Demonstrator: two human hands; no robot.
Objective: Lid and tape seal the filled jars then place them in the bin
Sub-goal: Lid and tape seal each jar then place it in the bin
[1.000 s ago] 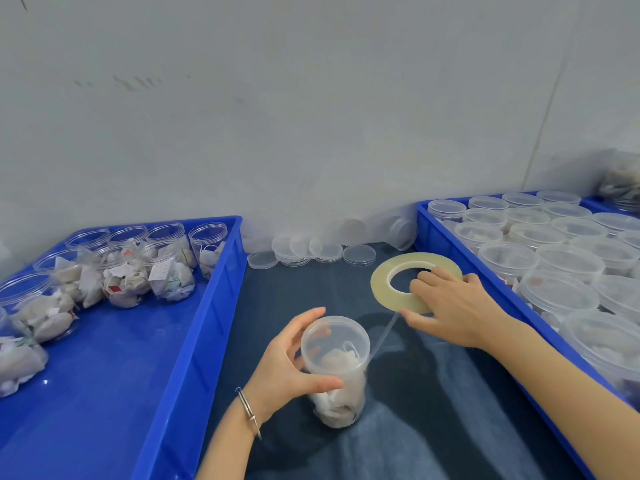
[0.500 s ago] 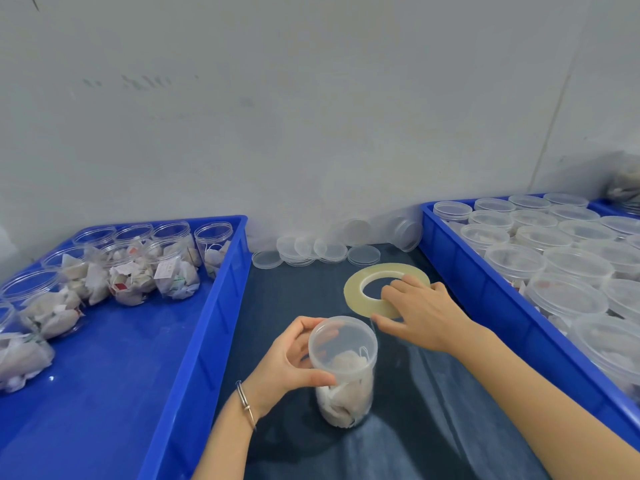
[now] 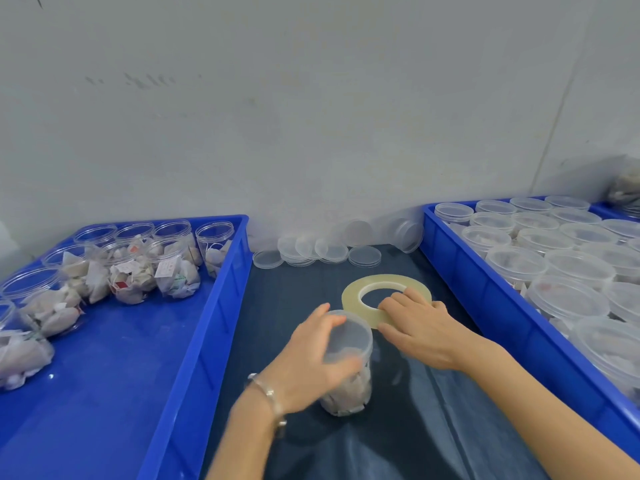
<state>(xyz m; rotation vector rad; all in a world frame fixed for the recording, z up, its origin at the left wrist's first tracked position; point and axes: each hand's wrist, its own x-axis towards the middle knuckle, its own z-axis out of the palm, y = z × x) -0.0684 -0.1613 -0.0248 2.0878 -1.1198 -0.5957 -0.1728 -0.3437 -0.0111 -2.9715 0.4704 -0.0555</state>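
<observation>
Two blue bins flank the dark table (image 3: 398, 445): the left bin (image 3: 228, 306) holds open filled jars at its far end, the right bin (image 3: 485, 296) lidded ones. Loose lids (image 3: 311, 249) lie by the wall. At lower centre the left hand (image 3: 311, 362) curls round the lidded jar (image 3: 349, 375) standing on the table. Just beyond, the right hand (image 3: 422, 327) rests on the flat tape roll (image 3: 386, 294), fingers loosely bent over its rim.

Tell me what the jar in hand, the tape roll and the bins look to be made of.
Jar: clear, glossy plastic by the look; its contents show through.
Tape roll: yellowish translucent film, likely plastic, on a pale core.
Bins: opaque blue moulded plastic with a slight sheen.
</observation>
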